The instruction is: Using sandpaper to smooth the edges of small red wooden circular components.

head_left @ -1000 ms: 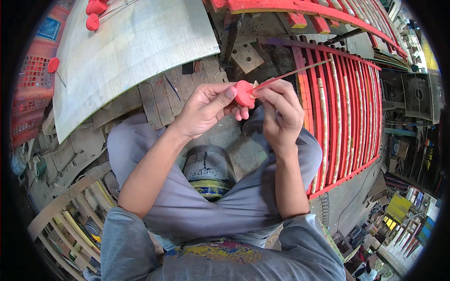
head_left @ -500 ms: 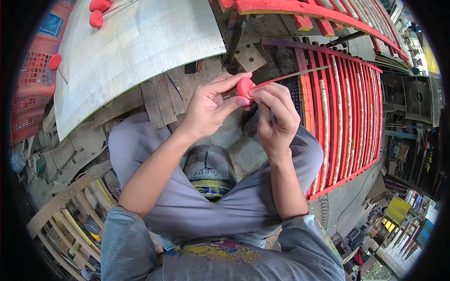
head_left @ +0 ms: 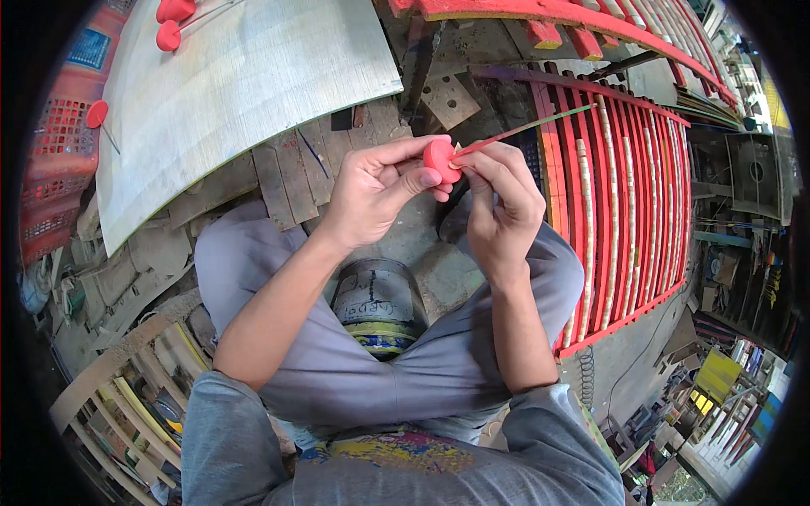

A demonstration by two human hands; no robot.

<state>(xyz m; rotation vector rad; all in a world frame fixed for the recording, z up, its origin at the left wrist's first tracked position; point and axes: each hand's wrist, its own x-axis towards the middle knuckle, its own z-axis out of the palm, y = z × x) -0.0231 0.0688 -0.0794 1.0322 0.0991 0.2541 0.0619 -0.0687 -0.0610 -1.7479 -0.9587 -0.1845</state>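
My left hand (head_left: 377, 187) grips a small red disc-shaped piece (head_left: 440, 158) between thumb and fingers, above my lap. A thin stick (head_left: 533, 126), red near the disc and greenish toward its tip, runs from the disc to the upper right. My right hand (head_left: 504, 198) pinches at the base of that stick, against the disc's right side. A small pale bit shows by those fingertips; what it is I cannot make out. Similar red pieces on thin sticks, such as this one (head_left: 169, 36), lie on the pale board (head_left: 253, 93) at the upper left.
Red plastic crates (head_left: 63, 139) stand at the far left. Red slatted racks (head_left: 582, 211) holding pale rods fill the right side. A paint-marked bucket (head_left: 380, 299) stands between my legs. A wooden slatted frame (head_left: 126, 363) is at the lower left.
The red disc has turned slightly in my fingers, and more of its side shows. The stick's tip has swung slightly upward. Both hands stay in nearly the same place.
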